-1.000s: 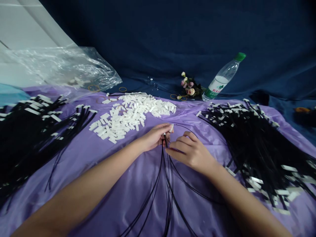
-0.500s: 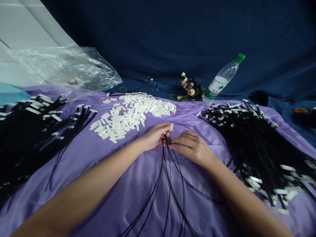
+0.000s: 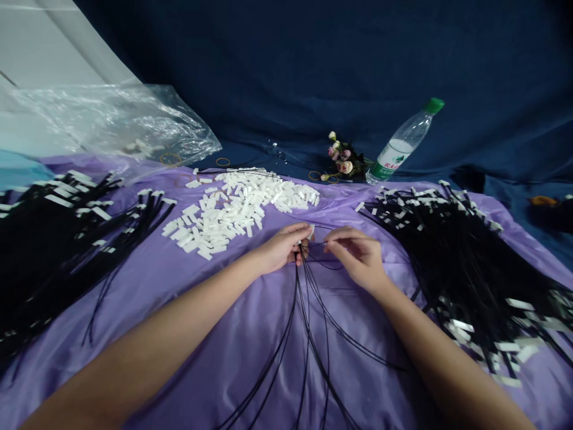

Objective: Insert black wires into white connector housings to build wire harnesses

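Observation:
My left hand (image 3: 286, 248) is closed round the upper ends of several thin black cords (image 3: 308, 316), with a small white piece (image 3: 311, 232) at its fingertips. The cords hang down and fan out over the purple cloth (image 3: 201, 334). Just to the right, my right hand (image 3: 356, 254) pinches one thin black cord that runs across to my left hand. Beyond my left hand lies a heap of small white pieces (image 3: 242, 206).
Black cords with white ends lie in a big pile at the left (image 3: 58, 251) and another at the right (image 3: 465, 263). At the back are a clear plastic bag (image 3: 125, 119), artificial flowers (image 3: 344, 161) and a tilted bottle (image 3: 403, 143).
My right hand has moved a little to the right, away from the hanging cords, its fingertips now pinching a single cord. My left hand has barely moved.

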Motion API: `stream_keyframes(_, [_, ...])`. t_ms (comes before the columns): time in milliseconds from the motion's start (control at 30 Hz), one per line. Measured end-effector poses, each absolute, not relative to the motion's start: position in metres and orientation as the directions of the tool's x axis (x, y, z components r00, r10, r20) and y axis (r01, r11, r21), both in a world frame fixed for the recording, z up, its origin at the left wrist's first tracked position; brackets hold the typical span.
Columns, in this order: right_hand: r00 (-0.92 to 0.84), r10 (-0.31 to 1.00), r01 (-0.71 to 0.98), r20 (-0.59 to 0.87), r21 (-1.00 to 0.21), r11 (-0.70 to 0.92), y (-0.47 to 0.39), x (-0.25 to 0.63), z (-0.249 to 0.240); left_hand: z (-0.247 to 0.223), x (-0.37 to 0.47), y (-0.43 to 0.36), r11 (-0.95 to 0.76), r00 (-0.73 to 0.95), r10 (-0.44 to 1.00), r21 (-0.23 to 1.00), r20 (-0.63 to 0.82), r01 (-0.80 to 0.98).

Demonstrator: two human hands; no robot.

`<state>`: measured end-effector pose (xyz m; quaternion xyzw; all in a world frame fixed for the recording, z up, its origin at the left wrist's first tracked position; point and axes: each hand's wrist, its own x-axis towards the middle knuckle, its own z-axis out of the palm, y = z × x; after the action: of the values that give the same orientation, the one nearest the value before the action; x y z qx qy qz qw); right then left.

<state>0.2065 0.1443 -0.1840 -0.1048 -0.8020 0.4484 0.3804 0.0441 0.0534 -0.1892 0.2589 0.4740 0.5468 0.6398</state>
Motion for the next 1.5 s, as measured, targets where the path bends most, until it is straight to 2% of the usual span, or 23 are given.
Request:
stream_keyframes(67, [-0.579, 0.715, -0.225, 0.392, -0.920, 0.323, 0.151, 0.204, -0.186, -0.189, 0.044, 0.054, 0.266, -0.047, 0.946, 0.852, -0.320, -0.450])
stream_keyframes(167, [-0.410, 0.886, -0.376, 0.216, -0.925, 0.052, 0.171, 0.207, -0.185, -0.189, 0.043, 0.054, 0.254, -0.045, 0.952, 0.861, -0.304, -0.441])
stream_keyframes(333, [-0.236, 0.964, -0.572, 0.122, -0.819, -0.037, 0.202, 0.229, -0.170, -0.188, 0.044, 0.053, 0.246, -0.041, 0.956, 0.868, -0.291, -0.431])
stream_keyframes(400, [-0.213, 0.974, -0.602, 0.082, -0.796, -0.064, 0.200, 0.234, -0.162, -0.188, 0.044, 0.052, 0.245, -0.050, 0.955, 0.878, -0.291, -0.412])
stream_keyframes(500, [-0.270, 0.949, -0.479, 0.162, -0.878, 0.013, 0.180, 0.234, -0.157, -0.186, 0.044, 0.051, 0.241, -0.057, 0.957, 0.892, -0.283, -0.383])
stream_keyframes(600, [-0.343, 0.864, -0.204, 0.369, -0.927, 0.315, 0.156, 0.230, -0.158, -0.186, 0.044, 0.052, 0.240, -0.056, 0.958, 0.894, -0.281, -0.378])
stream_keyframes(633, [-0.386, 0.809, -0.087, 0.442, -0.891, 0.446, 0.150, 0.228, -0.160, -0.186, 0.044, 0.052, 0.242, -0.056, 0.958, 0.894, -0.283, -0.378])
stream_keyframes(700, [-0.481, 0.670, 0.095, 0.565, -0.726, 0.681, 0.141, 0.226, -0.163, -0.187, 0.044, 0.052, 0.245, -0.053, 0.957, 0.892, -0.285, -0.380])
stream_keyframes(767, [-0.543, 0.563, 0.175, 0.623, -0.572, 0.802, 0.137, 0.225, -0.166, -0.188, 0.044, 0.053, 0.244, -0.050, 0.958, 0.893, -0.283, -0.378])
stream_keyframes(800, [-0.556, 0.543, 0.192, 0.630, -0.538, 0.821, 0.136, 0.224, -0.168, -0.189, 0.044, 0.053, 0.244, -0.049, 0.958, 0.895, -0.282, -0.373])
stream_keyframes(1267, [-0.579, 0.610, 0.274, 0.541, -0.575, 0.771, 0.136, 0.218, -0.172, -0.187, 0.047, 0.053, 0.251, -0.048, 0.956, 0.896, -0.288, -0.367])
stream_keyframes(1367, [-0.592, 0.659, 0.277, 0.463, -0.651, 0.706, 0.136, 0.218, -0.172, -0.187, 0.048, 0.053, 0.244, -0.062, 0.957, 0.905, -0.282, -0.350])
stream_keyframes(1500, [-0.593, 0.752, 0.270, 0.289, -0.808, 0.523, 0.138, 0.219, -0.171, -0.188, 0.050, 0.052, 0.215, -0.084, 0.965, 0.933, -0.248, -0.289])
